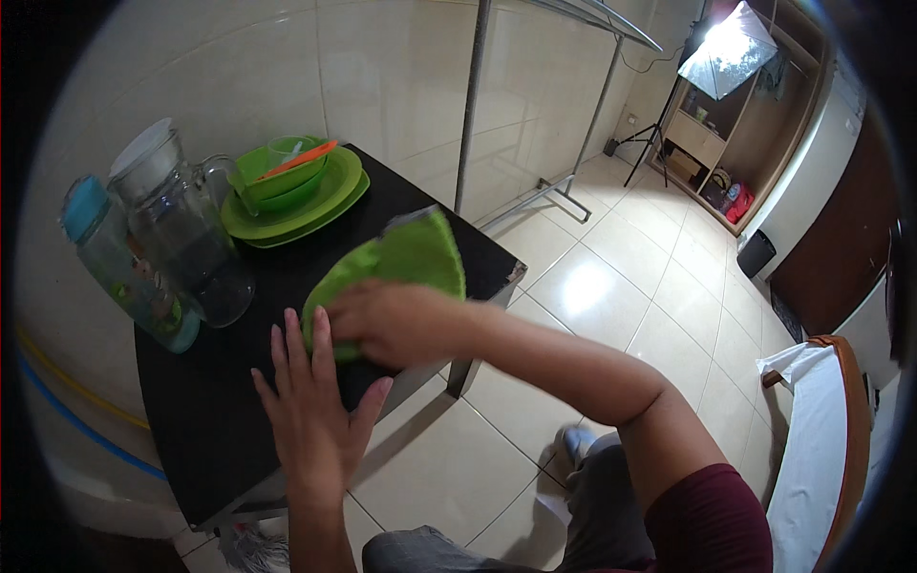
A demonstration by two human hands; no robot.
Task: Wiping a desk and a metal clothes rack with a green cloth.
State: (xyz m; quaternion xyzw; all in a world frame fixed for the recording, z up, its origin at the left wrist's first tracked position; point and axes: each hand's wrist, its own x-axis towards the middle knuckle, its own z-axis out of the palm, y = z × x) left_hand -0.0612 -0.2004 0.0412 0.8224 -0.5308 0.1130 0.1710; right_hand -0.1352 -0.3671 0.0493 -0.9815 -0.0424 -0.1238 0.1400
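Note:
A green cloth (419,251) lies partly bunched on the black tabletop (215,415). My right hand (397,322), blurred, is on the cloth's near part and grips it there; its fingertips are partly hidden. Fingers apart, my left hand (315,401) is held flat over the near part of the tabletop, just beside the cloth, and holds nothing. Whether its palm touches the surface I cannot tell. Left of both hands stand a glass pitcher (179,222) with a white lid and a clear bottle (129,272) with a blue cap.
Stacked green plates (344,175) and green bowls (286,183) sit at the table's back, holding a clear cup and an orange utensil (301,157). Beyond the right edge rises a metal rack (473,107). A lit softbox (727,50) stands far off on a tripod.

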